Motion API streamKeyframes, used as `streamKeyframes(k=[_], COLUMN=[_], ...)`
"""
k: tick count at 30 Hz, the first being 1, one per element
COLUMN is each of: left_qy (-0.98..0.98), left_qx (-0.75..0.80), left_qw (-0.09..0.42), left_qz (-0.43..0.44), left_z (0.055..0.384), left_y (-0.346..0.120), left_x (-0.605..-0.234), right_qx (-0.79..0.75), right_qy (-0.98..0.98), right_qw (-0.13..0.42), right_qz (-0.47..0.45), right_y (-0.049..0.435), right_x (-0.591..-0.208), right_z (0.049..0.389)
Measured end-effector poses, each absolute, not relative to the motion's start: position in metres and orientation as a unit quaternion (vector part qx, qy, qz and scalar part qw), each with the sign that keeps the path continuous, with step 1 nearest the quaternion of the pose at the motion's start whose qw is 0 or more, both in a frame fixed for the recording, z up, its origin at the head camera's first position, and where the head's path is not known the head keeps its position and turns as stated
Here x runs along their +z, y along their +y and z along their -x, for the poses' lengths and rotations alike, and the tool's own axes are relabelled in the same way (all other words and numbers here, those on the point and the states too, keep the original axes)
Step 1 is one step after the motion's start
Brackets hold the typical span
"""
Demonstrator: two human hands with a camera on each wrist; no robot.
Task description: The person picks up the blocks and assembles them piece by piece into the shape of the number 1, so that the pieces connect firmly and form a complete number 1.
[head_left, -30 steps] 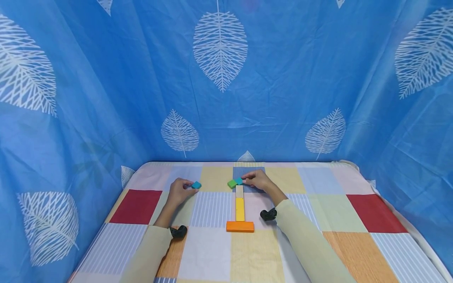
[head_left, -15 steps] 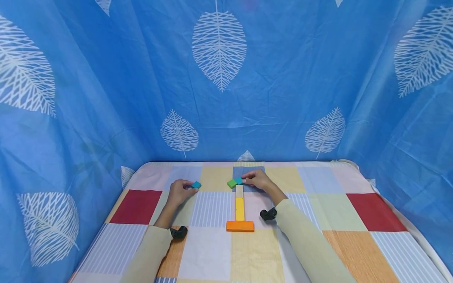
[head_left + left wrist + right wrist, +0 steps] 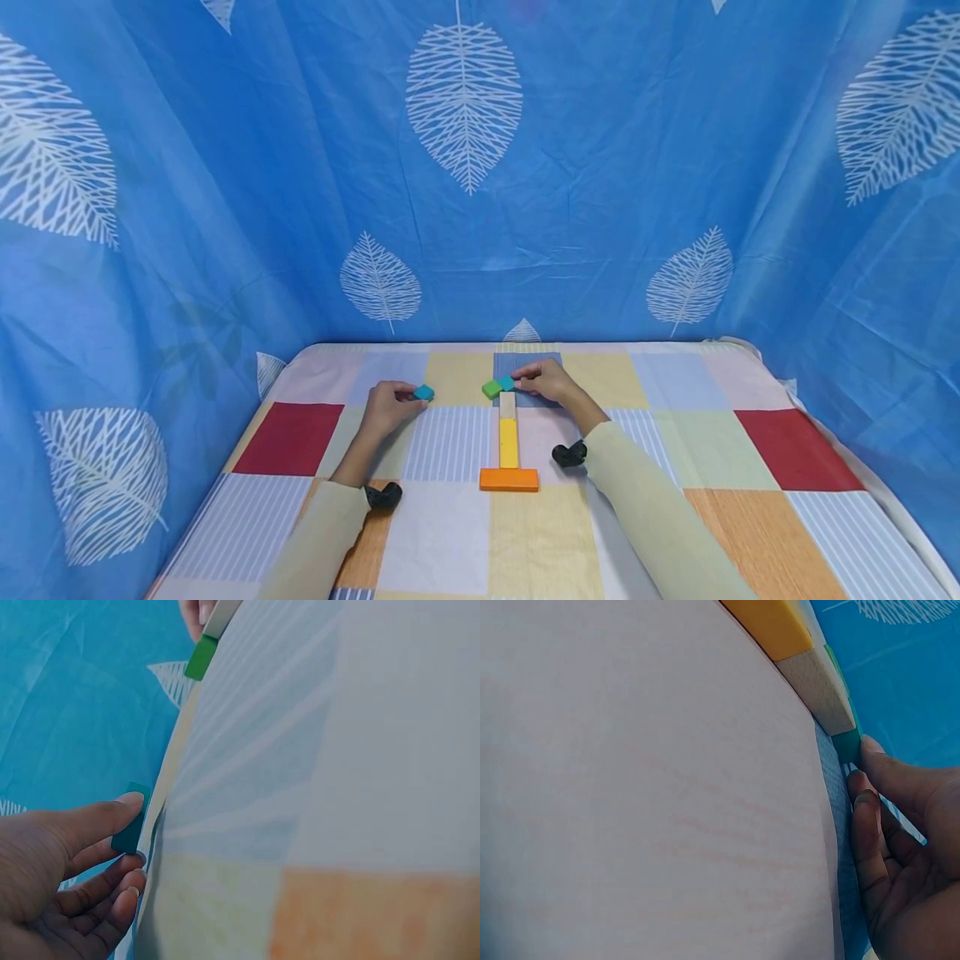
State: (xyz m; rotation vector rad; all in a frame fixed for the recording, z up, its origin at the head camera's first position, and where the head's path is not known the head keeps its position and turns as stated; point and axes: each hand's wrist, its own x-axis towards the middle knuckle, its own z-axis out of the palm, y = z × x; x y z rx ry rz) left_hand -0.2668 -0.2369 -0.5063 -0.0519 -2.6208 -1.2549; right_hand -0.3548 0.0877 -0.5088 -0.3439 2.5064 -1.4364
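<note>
My left hand [image 3: 386, 410] pinches a small blue block [image 3: 423, 392] between thumb and fingers, left of the laid-out blocks; the left wrist view shows this block [image 3: 130, 826] held close over the cloth. At the far end of the row, my right hand [image 3: 550, 383] pinches a teal block [image 3: 507, 383] at its right side. A green block [image 3: 491, 389] lies just left of it, corner to corner. Below them a plain wooden block [image 3: 507, 405] and a yellow block [image 3: 508, 444] form a line. It ends at an orange block [image 3: 508, 480] lying crosswise nearest me.
A patchwork cloth [image 3: 435, 533] covers the table. Blue curtains [image 3: 585, 208] with white leaf prints rise behind it and along both sides. A black wrist device [image 3: 385, 497] sits by my left sleeve, another black device [image 3: 570, 454] by my right.
My left hand has shifted slightly to the right with the blue block, nearer the green block. The right hand and the laid-out blocks stay in place.
</note>
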Motion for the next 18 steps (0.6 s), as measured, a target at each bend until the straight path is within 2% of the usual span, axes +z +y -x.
streamKeyframes(k=[18], left_qy=[-0.895], left_qx=[-0.428], left_qw=[0.117], left_qz=[0.047], left_z=[0.267], left_y=[-0.211], left_x=[-0.504], right_qx=[-0.494], right_qy=[0.854], right_qw=[0.115], right_qz=[0.114], right_y=[0.087], right_x=[-0.509], right_z=[0.355])
